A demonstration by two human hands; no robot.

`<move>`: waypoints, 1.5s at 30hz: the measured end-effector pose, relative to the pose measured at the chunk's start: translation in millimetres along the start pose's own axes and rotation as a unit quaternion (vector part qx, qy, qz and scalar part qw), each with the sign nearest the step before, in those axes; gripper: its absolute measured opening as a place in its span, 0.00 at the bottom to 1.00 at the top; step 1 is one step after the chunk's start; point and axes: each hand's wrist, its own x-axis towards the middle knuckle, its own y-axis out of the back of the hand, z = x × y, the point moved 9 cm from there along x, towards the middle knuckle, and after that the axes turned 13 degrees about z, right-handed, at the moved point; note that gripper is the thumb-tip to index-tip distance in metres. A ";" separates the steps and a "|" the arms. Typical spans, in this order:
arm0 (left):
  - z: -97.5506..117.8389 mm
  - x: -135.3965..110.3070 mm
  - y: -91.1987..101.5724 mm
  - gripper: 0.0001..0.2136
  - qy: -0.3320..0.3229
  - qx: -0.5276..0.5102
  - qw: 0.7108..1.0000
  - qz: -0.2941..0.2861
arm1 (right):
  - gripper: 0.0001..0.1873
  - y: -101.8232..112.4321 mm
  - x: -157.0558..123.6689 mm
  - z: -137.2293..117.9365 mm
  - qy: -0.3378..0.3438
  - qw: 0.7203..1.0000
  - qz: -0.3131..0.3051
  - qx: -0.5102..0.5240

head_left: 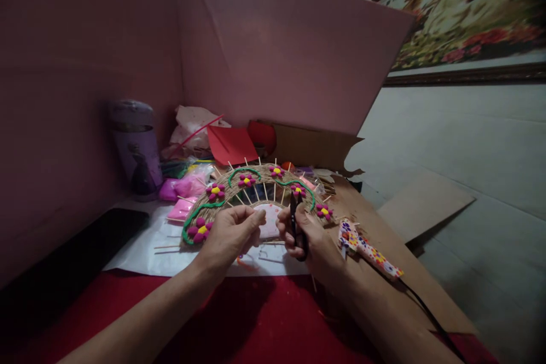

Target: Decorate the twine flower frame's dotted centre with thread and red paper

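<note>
A fan-shaped piece of brown twine [264, 173] woven over thin wooden sticks stands behind my hands. On it are magenta flowers [215, 190] with yellow centres and wavy green strips [243, 170]. My left hand [239, 227] is in front of its left half, thumb and fingers pinched together; whatever is between them is too small to make out. My right hand [313, 236] grips black thread snips [297, 222], blades pointing up. The two hands are close but apart. A white piece with small coloured marks [269, 220] shows between them, inside the arch.
A flower-patterned glue gun [369, 250] with a black cord lies on cardboard [409, 296] at right. White paper [145, 239] covers part of the red cloth [213, 318]. Behind are pink packets [181, 199], a red sheet [232, 145] and a purple tumbler [135, 151].
</note>
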 end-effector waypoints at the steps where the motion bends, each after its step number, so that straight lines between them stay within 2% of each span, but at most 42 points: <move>1: 1.6 -0.1 1.2 0.14 -0.005 0.005 1.000 0.004 | 0.24 -2.0 -2.0 0.7 -0.006 1.000 -0.016 -0.010; 4: 3.3 -1.9 1.3 0.12 -0.001 0.008 1.000 0.005 | 0.23 -10.8 -8.9 6.4 -0.026 0.995 -0.080 -0.053; 7: 4.1 -5.0 -2.9 0.14 0.008 -0.002 1.000 -0.009 | 0.23 -18.0 -15.5 13.1 -0.040 0.987 -0.125 -0.098; 12: 4.2 -3.6 -4.5 0.11 0.012 -0.027 0.999 -0.012 | 0.24 -23.1 -22.5 16.2 -0.039 0.976 -0.147 -0.153; 15: 2.8 4.1 6.9 0.11 0.019 -0.073 0.997 0.031 | 0.24 -24.1 -24.8 18.3 -0.043 0.971 -0.160 -0.172; 18: 1.4 11.5 19.2 0.12 0.018 -0.092 0.993 0.072 | 0.24 -20.7 -21.9 19.7 -0.045 0.974 -0.143 -0.168; 20: -4.8 13.9 20.0 0.13 0.038 -0.080 0.994 0.069 | 0.25 -16.7 -17.2 18.4 -0.033 0.979 -0.115 -0.162; 24: -21.0 10.2 3.8 0.08 0.109 -0.091 0.990 -0.006 | 0.22 -7.2 -7.5 8.6 0.030 0.986 -0.046 -0.159; 27: -19.8 5.8 -6.1 0.08 0.113 -0.113 0.986 -0.039 | 0.18 -2.0 -4.5 -1.5 0.085 0.984 -0.006 -0.158; 32: -21.7 0.1 -12.5 0.15 0.130 -0.094 0.987 -0.033 | 0.16 -6.8 -6.2 -11.3 0.158 0.969 0.002 -0.191; 35: -24.2 -1.6 -16.0 0.15 0.122 -0.088 0.988 -0.031 | 0.15 -12.5 -10.2 -17.6 0.208 0.956 0.004 -0.205; 38: -24.5 -2.4 -20.0 0.13 0.102 -0.078 0.991 -0.043 | 0.11 -18.5 -15.0 -23.3 0.247 0.942 -0.003 -0.227; 42: -21.5 -5.0 -23.9 0.09 0.095 -0.078 0.990 -0.073 | 0.12 -18.6 -15.7 -27.9 0.247 0.946 -0.007 -0.207; 45: -18.1 -7.5 -23.9 0.08 0.086 -0.059 0.990 -0.091 | 0.14 -10.6 -12.1 -29.6 0.238 0.949 0.025 -0.203</move>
